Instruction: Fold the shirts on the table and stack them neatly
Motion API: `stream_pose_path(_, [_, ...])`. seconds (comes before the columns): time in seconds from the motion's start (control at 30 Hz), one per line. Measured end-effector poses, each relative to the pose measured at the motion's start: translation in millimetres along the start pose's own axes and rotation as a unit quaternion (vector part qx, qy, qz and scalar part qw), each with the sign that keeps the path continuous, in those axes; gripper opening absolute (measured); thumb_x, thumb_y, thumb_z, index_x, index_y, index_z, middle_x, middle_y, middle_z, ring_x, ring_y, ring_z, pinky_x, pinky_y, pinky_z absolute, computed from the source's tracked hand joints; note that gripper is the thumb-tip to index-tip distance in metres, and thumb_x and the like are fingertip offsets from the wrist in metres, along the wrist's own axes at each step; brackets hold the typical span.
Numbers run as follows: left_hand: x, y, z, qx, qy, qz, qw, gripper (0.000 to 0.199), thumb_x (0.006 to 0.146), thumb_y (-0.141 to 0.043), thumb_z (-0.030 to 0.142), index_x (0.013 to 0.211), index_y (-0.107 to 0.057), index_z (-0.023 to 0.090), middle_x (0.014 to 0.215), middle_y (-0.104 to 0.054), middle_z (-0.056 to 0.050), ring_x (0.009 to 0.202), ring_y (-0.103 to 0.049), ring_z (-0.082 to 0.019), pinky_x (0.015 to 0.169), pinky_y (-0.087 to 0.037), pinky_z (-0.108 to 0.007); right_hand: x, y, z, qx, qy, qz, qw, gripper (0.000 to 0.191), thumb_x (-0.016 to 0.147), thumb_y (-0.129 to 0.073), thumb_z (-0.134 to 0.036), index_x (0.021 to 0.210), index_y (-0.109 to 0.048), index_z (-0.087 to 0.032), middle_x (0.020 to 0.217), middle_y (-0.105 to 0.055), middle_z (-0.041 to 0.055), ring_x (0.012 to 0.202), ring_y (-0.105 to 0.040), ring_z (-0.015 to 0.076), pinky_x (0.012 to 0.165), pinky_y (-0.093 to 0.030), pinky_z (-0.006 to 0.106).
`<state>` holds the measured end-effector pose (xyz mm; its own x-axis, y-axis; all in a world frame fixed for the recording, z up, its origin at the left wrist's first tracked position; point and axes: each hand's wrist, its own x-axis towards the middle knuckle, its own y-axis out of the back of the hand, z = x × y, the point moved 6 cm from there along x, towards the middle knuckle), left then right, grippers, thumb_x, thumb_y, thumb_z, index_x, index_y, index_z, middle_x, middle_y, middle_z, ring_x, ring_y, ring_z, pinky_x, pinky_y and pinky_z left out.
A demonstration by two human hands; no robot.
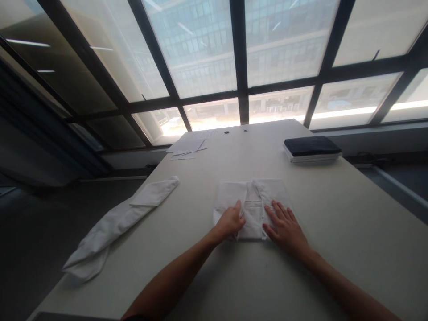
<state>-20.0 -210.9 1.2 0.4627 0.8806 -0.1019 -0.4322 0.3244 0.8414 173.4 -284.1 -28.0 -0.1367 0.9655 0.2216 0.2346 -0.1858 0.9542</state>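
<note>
A folded white cloth [253, 209] lies flat on the white table [187, 276], its two sides turned inward and a strip of inner fabric showing between them. On its left flap rests my left hand [231, 220], with the fingers curled together at the flap's inner edge; whether fabric is pinched there is hidden. My right hand [284, 225] lies palm down with spread fingers on the right flap.
Another white cloth [117, 227], long and loosely folded, lies along the table's left edge. Papers [187, 146] are at the back left. A stack of folded cloths, dark on top [312, 147], sits at the back right. Windows stand behind the table.
</note>
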Motion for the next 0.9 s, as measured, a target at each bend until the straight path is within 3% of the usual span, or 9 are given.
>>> stream_pose_path(0.2, [9,12.0,9,-0.029,0.0,0.034,0.999,0.051,0.079,-0.058,0.017,0.129,-0.055,0.012,0.102,-0.073,-0.015,0.094,-0.068,-0.026,0.084,-0.05,-0.032,0,2,-1,-0.001,-0.001,-0.001,1.0,0.062,0.099,-0.043,-0.051,0.154,-0.042,-0.022,0.163,-0.031,0.0127,0.151,-0.025,0.0297,0.121,-0.02,0.052])
stream_pose_path(0.4, [19,-9.4,17,0.0,0.003,0.039,0.999,0.056,0.082,-0.058,0.017,0.136,-0.05,0.004,0.101,-0.072,-0.019,0.092,-0.068,-0.029,0.081,-0.05,-0.035,0,0,-1,-0.003,0.0,0.0,1.0,0.062,0.099,-0.042,-0.051,0.154,-0.041,-0.022,0.163,-0.031,0.0126,0.151,-0.025,0.0292,0.121,-0.02,0.052])
stream_pose_path(0.57, [0,-3.1,21,-0.071,-0.064,-0.009,0.995,0.038,0.092,-0.058,0.031,0.125,-0.062,0.012,0.095,-0.074,-0.012,0.081,-0.068,-0.023,0.078,-0.054,-0.033,0,0,0,-0.004,0.003,0.002,1.0,0.062,0.099,-0.042,-0.05,0.154,-0.041,-0.022,0.164,-0.03,0.0128,0.151,-0.025,0.0297,0.12,-0.021,0.052])
stream_pose_path(0.67, [-25,19.0,13,-0.084,-0.152,-0.016,0.985,0.046,0.096,-0.056,0.035,0.139,-0.056,0.019,0.124,-0.069,-0.013,0.108,-0.066,-0.023,0.099,-0.051,-0.037,0,0,1,-0.002,0.004,0.001,1.0,0.062,0.1,-0.04,-0.051,0.155,-0.041,-0.022,0.163,-0.031,0.0127,0.151,-0.025,0.0299,0.12,-0.021,0.052])
stream_pose_path(0.77, [-52,30.9,-11,0.01,-0.215,-0.019,0.976,0.068,0.089,-0.069,0.042,0.15,-0.045,0.025,0.156,-0.044,-0.013,0.146,-0.036,-0.03,0.121,-0.028,-0.049,0,0,1,-0.001,0.004,0.002,1.0,0.062,0.1,-0.04,-0.052,0.154,-0.042,-0.022,0.163,-0.031,0.0124,0.151,-0.025,0.0295,0.121,-0.02,0.052])
stream_pose_path(0.83, [-65,29.4,-31,0.06,-0.227,-0.033,0.972,0.081,0.086,-0.073,0.042,0.156,-0.036,0.026,0.164,-0.03,-0.012,0.153,-0.021,-0.033,0.123,-0.019,-0.055,-1,-1,1,-0.001,0.003,0.003,1.0,0.062,0.1,-0.04,-0.052,0.154,-0.042,-0.022,0.164,-0.03,0.0123,0.151,-0.024,0.0292,0.121,-0.019,0.052])
stream_pose_path(0.9, [-74,26.5,-49,0.073,-0.224,-0.031,0.971,0.081,0.09,-0.067,0.036,0.16,-0.026,0.026,0.166,-0.024,-0.012,0.154,-0.015,-0.033,0.124,-0.016,-0.056,-1,-1,1,-0.001,0.003,0.002,1.0,0.062,0.1,-0.039,-0.052,0.154,-0.042,-0.022,0.164,-0.03,0.0121,0.152,-0.023,0.0288,0.121,-0.019,0.051])
